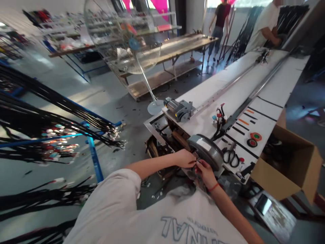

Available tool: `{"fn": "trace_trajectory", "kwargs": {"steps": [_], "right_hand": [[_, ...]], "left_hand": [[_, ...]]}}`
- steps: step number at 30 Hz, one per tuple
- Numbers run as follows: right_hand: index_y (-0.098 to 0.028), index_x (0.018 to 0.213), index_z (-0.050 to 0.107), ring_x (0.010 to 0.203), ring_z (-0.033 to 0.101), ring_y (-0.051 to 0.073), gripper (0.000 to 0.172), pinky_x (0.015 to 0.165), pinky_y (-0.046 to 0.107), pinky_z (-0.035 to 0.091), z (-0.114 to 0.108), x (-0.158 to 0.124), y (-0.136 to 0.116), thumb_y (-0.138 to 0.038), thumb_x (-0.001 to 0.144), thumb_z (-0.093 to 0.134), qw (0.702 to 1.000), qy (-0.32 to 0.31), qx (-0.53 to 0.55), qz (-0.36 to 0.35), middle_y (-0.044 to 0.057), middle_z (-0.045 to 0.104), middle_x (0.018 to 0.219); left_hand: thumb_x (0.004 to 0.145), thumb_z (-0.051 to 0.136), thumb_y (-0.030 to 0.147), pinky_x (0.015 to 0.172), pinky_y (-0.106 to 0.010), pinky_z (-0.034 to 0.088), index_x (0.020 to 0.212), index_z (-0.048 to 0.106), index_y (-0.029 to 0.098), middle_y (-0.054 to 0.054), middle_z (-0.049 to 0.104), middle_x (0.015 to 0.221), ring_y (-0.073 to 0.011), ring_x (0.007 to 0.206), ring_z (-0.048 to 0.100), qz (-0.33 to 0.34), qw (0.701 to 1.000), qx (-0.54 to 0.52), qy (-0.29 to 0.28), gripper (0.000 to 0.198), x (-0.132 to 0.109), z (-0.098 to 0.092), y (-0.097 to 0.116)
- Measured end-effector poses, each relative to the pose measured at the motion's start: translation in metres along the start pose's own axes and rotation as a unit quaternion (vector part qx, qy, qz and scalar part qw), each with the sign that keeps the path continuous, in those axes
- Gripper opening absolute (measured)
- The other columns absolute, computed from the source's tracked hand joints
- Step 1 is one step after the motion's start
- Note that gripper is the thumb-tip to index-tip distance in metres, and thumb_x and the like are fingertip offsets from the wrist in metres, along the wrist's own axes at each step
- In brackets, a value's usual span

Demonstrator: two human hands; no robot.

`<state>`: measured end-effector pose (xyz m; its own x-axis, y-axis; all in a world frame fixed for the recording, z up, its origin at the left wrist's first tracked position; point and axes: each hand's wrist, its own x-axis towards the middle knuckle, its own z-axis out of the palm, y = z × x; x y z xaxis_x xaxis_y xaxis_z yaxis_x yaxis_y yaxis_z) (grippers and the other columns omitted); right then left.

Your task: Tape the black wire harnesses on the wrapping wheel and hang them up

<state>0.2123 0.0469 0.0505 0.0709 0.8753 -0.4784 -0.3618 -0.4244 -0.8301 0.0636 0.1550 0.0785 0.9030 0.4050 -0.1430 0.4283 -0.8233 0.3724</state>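
Just in front of the round grey drum (208, 150) at the table's near end, my two hands meet. My left hand (186, 158) has its fingers closed at the drum's near side. My right hand (206, 173), with a red band at the wrist, pinches close beside the left fingertips. Whatever lies between the fingers is too small and hidden to name. Behind the drum, a bundle of black cables (219, 122) with coloured connectors rests on the white table (203, 127). Black-handled scissors (231, 157) lie to the right of the drum.
A grey motor (179, 109) sits at the table's left corner. Tape rolls (254, 139) lie on the right side, above an open cardboard box (286, 166). Cable bundles hang over a blue rack (93, 159) at left. A fan (134, 44) stands behind. Another person works at the far end.
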Motion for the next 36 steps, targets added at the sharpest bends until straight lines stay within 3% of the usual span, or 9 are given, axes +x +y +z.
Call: {"fn": "trace_trajectory", "kwargs": {"steps": [4,6,11,15,20,22,26,31,36], "right_hand": [[-0.021,0.061,0.053,0.045,0.046,0.010,0.052,0.043,0.024,0.036,-0.012,-0.011,0.003,-0.068,0.061,0.076,0.998,0.016,-0.049,-0.032,-0.002,0.054,0.053],[-0.021,0.060,0.053,0.044,0.045,0.010,0.052,0.044,0.024,0.035,-0.018,-0.014,0.005,-0.068,0.065,0.073,0.995,0.029,-0.079,-0.050,-0.002,0.054,0.053],[-0.021,0.062,0.054,0.047,0.048,0.012,0.052,0.046,0.025,0.038,-0.023,-0.017,0.005,-0.070,0.068,0.071,0.991,0.033,-0.109,-0.068,-0.001,0.057,0.056],[-0.021,0.065,0.055,0.048,0.049,0.012,0.051,0.047,0.026,0.040,-0.022,-0.017,0.005,-0.069,0.069,0.071,0.990,0.043,-0.112,-0.074,-0.001,0.058,0.059],[-0.021,0.067,0.055,0.051,0.051,0.013,0.050,0.051,0.026,0.043,-0.022,-0.018,0.005,-0.069,0.071,0.070,0.986,0.051,-0.134,-0.083,0.000,0.059,0.061],[-0.022,0.068,0.055,0.051,0.051,0.013,0.049,0.051,0.027,0.043,-0.022,-0.018,0.005,-0.069,0.071,0.070,0.985,0.051,-0.138,-0.085,0.000,0.059,0.061],[-0.021,0.071,0.057,0.055,0.054,0.014,0.048,0.057,0.028,0.046,-0.024,-0.016,0.007,-0.067,0.071,0.070,0.984,0.065,-0.140,-0.088,0.000,0.062,0.065],[-0.021,0.076,0.061,0.068,0.061,0.019,0.046,0.069,0.033,0.051,-0.025,-0.010,0.012,-0.067,0.074,0.067,0.973,0.087,-0.176,-0.119,0.003,0.067,0.072],[-0.021,0.077,0.062,0.071,0.062,0.021,0.045,0.072,0.035,0.052,-0.019,-0.008,0.005,-0.066,0.078,0.062,0.958,0.080,-0.227,-0.154,0.004,0.067,0.071]], "left_hand": [[0.097,0.037,0.041,0.071,-0.028,0.045,0.082,0.065,0.016,-0.010,0.071,0.083,-0.0198,0.078,0.064,-0.251,0.947,-0.128,0.153,0.041,-0.003,0.003,-0.022],[0.098,0.033,0.050,0.070,-0.028,0.045,0.081,0.063,0.015,-0.009,0.068,0.080,-0.0183,0.073,0.061,-0.310,0.902,-0.269,0.133,0.049,-0.004,0.016,-0.029],[0.083,0.029,0.083,0.051,-0.026,0.036,0.057,0.048,0.018,0.003,0.043,0.046,-0.0102,0.044,0.041,-0.290,0.767,-0.572,-0.016,0.073,-0.017,0.044,-0.015],[0.071,0.049,0.086,0.047,-0.023,0.030,0.065,0.053,0.016,0.005,0.045,0.050,-0.0080,0.044,0.039,-0.275,0.704,-0.654,-0.012,0.070,-0.025,0.047,-0.001],[0.070,0.055,0.083,0.047,-0.023,0.030,0.056,0.047,0.018,0.006,0.039,0.047,-0.0077,0.045,0.037,-0.232,0.686,-0.689,-0.035,0.068,-0.031,0.053,0.008],[0.072,0.057,0.080,0.048,-0.022,0.031,0.066,0.054,0.016,0.005,0.045,0.053,-0.0073,0.047,0.039,-0.231,0.669,-0.707,0.002,0.065,-0.030,0.058,0.012],[0.079,0.054,0.075,0.042,-0.020,0.016,0.073,0.052,0.017,0.010,0.031,0.048,-0.0045,0.040,0.023,-0.318,0.648,-0.687,0.082,0.059,-0.022,0.070,0.023],[0.083,0.046,0.075,0.041,-0.020,0.017,0.070,0.049,0.018,0.010,0.031,0.046,-0.0054,0.040,0.025,-0.321,0.661,-0.670,0.107,0.058,-0.025,0.076,0.035],[0.083,0.040,0.077,0.044,-0.022,0.023,0.069,0.050,0.018,0.008,0.035,0.045,-0.0073,0.042,0.031,-0.301,0.718,-0.616,0.120,0.062,-0.040,0.073,0.043]]}}
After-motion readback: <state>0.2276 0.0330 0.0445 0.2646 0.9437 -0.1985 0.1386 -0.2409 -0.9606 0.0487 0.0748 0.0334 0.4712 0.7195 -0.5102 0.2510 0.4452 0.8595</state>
